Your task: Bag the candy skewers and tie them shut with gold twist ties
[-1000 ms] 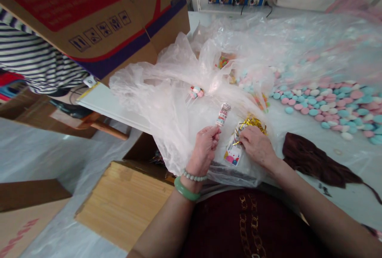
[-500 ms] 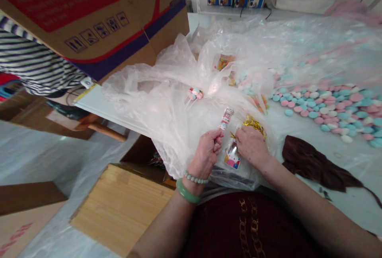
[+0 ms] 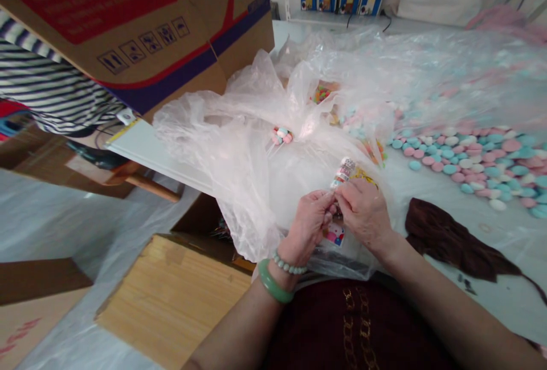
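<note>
My left hand (image 3: 308, 224) is closed around the gathered lower end of a small candy packet (image 3: 343, 172), a clear printed bag with pink and pale candies inside, its filled end pointing up and away. My right hand (image 3: 364, 213) pinches at the packet's neck, its fingertips against those of my left. A gold twist tie showed at those fingertips a moment earlier; they now hide it. Behind my right hand lies a bundle of gold twist ties (image 3: 365, 176). Under both hands, partly covered, are clear bags printed with coloured dots (image 3: 334, 233).
Several finished candy sticks (image 3: 282, 135) lie on crumpled plastic sheeting (image 3: 239, 159). Loose pink, blue and white candies (image 3: 478, 156) spread at right, near a dark brown cloth (image 3: 453, 239). A large carton (image 3: 171, 28) stands at left, beside a person in a striped top (image 3: 47, 79).
My left hand has carried the candy packet right, towards the gold ties. My right hand has left the tie bundle's edge and met the packet's neck.
</note>
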Available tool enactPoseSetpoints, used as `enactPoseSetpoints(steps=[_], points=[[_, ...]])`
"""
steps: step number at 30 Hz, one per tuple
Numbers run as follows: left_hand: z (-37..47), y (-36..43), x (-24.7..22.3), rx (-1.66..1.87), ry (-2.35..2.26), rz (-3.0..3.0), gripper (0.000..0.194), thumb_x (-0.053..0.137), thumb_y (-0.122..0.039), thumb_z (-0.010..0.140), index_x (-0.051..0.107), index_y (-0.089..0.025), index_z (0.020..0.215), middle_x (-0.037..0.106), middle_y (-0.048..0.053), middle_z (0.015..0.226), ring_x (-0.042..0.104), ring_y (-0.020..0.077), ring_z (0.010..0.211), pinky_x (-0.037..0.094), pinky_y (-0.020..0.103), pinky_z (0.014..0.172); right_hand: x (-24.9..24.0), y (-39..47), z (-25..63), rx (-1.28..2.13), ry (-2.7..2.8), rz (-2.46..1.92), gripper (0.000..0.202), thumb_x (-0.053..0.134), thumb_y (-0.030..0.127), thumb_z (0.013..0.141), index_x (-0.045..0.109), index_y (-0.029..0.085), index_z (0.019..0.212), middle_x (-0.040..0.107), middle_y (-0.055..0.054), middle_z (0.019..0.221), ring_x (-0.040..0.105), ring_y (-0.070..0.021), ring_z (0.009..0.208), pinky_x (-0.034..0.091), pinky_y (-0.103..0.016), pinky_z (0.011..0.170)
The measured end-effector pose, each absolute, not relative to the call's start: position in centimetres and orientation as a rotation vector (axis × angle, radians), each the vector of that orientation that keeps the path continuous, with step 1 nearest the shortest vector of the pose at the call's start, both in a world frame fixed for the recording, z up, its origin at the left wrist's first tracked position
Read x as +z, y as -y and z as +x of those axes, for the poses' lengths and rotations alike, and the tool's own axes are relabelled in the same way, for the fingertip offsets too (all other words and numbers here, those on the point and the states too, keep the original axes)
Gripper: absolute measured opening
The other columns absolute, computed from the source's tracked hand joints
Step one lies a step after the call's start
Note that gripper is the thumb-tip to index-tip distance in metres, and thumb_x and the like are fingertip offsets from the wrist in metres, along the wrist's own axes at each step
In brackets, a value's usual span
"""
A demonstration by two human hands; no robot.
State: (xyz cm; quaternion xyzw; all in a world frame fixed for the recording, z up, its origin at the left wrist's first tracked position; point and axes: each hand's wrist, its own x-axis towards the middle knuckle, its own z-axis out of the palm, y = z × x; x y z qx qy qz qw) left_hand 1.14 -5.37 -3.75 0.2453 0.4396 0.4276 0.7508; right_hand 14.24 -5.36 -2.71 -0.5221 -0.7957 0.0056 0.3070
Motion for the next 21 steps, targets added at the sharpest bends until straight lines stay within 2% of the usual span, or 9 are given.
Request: enactPoseSetpoints(steps=[3, 7, 10, 14, 16, 18, 21], points=[[1.1, 5.6, -4.0, 0.928, -0.92, 0.545, 0.035, 0.067, -0.041, 0.076, 0.048, -0.015, 0.061, 0.04, -0.007, 0.047, 0.025, 0.0019, 0.036, 0.013, 0.02, 0.037, -2.9, 5.4, 13.6, 0.027, 2.15, -1.347, 0.023, 0.045, 0.017, 0.091, 0.056, 0.02, 0.07, 0.057, -0.005, 0.073, 0.051, -0.0206, 0.075, 0.037, -0.032, 0.071], [0.9, 5.6, -3.9, 0.963, -0.952, 0.55, 0.035, 0.07, -0.04, 0.073, 0.048, -0.015, 0.061, 0.04, -0.007, 0.048, 0.026, 0.0016, 0.037, 0.013, 0.02, 0.038, -3.4, 5.2, 13.9, 0.227, 2.142, -1.331, 0.022, 0.047, 0.018, 0.089, 0.058, 0.02, 0.071, 0.058, -0.005, 0.074, 0.052, -0.0197, 0.076, 0.038, -0.031, 0.073], [1.0, 5.5, -3.5, 1.043, -1.024, 0.543, 0.032, 0.069, -0.034, 0.072, 0.047, -0.015, 0.058, 0.04, -0.007, 0.046, 0.027, 0.0019, 0.037, 0.016, 0.019, 0.038, -3.7, 5.3, 14.1, 0.533, 1.931, -1.393, 0.014, 0.053, 0.021, 0.084, 0.061, 0.02, 0.073, 0.062, -0.003, 0.075, 0.055, -0.0186, 0.076, 0.039, -0.031, 0.073], [1.1, 5.5, -3.2, 1.044, -1.029, 0.521, 0.027, 0.066, -0.03, 0.074, 0.048, -0.016, 0.059, 0.04, -0.007, 0.047, 0.026, 0.002, 0.036, 0.016, 0.02, 0.038, -4.0, 5.4, 14.1, 1.126, 1.434, -1.471, 0.009, 0.06, 0.026, 0.075, 0.061, 0.02, 0.068, 0.057, 0.002, 0.063, 0.05, -0.0145, 0.059, 0.038, -0.027, 0.06], [1.2, 5.6, -3.4, 1.036, -1.015, 0.506, 0.027, 0.066, -0.031, 0.074, 0.048, -0.016, 0.06, 0.041, -0.007, 0.047, 0.025, 0.0018, 0.036, 0.015, 0.02, 0.038, -4.1, 5.4, 13.9, 1.278, 1.274, -1.468, 0.01, 0.062, 0.028, 0.071, 0.059, 0.02, 0.066, 0.055, 0.003, 0.06, 0.047, -0.0135, 0.055, 0.037, -0.027, 0.055], [1.3, 5.7, -3.7, 1.032, -1.009, 0.501, 0.029, 0.067, -0.033, 0.075, 0.048, -0.016, 0.061, 0.041, -0.007, 0.047, 0.025, 0.0019, 0.036, 0.014, 0.02, 0.038, -4.1, 5.4, 13.7, 1.219, 1.285, -1.493, 0.01, 0.062, 0.028, 0.07, 0.058, 0.02, 0.064, 0.054, 0.003, 0.059, 0.047, -0.0139, 0.055, 0.037, -0.027, 0.056], [1.7, 5.8, -4.1, 1.014, -0.994, 0.514, 0.032, 0.068, -0.037, 0.075, 0.048, -0.016, 0.062, 0.039, -0.008, 0.046, 0.025, 0.0022, 0.035, 0.014, 0.021, 0.037, -3.9, 5.4, 13.4, 0.818, 1.538, -1.54, 0.012, 0.057, 0.023, 0.074, 0.059, 0.021, 0.062, 0.057, -0.001, 0.065, 0.051, -0.0173, 0.067, 0.039, -0.031, 0.066]])
